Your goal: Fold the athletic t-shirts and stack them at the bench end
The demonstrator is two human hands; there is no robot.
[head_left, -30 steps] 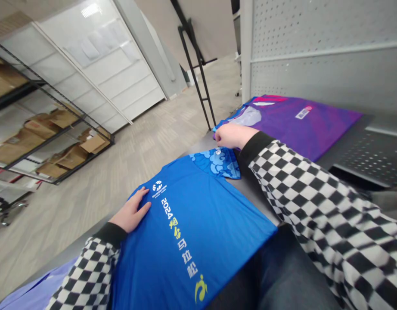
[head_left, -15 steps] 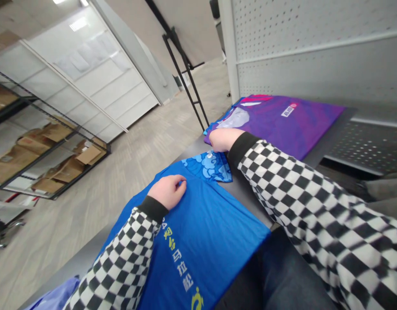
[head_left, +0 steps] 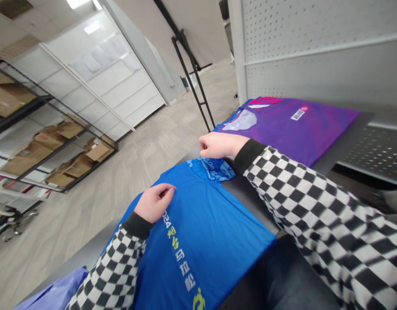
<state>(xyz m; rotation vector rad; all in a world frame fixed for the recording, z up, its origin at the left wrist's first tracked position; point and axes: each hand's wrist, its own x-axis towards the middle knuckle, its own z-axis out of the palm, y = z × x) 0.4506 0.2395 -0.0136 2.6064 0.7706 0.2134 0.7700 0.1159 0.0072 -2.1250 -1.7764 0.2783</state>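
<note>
Head view, then: where is the blue T-shirt (head_left: 201, 232) lying?

It's lying flat on the desk (head_left: 250, 202), with its cloud-patterned collar panel (head_left: 213, 168) pointing toward the far end and yellow lettering (head_left: 179, 258) running down its front.

And the left hand (head_left: 155, 202)?

It's resting on the shirt near the desk's left edge, beside the lettering. Its fingers (head_left: 164, 192) are curling narrowly against the blue cloth, but I can't tell whether they're pinching any of it.

What's the right hand (head_left: 219, 145) doing?

It's hanging just above the collar panel, next to the purple shirt (head_left: 292, 131). Its fingers (head_left: 204, 147) are curling loosely, and I can't tell whether they're holding anything.

Where's that purple shirt sitting?

It's lying flat at the far end of the desk, against a perforated metal panel (head_left: 324, 56), with its neck close to the right hand.

Anything else around them?

Yes, a lilac cloth (head_left: 56, 292) is lying by the left sleeve, and a wire shelf (head_left: 53, 129) of cardboard boxes is standing across the carpeted floor (head_left: 117, 181).
</note>
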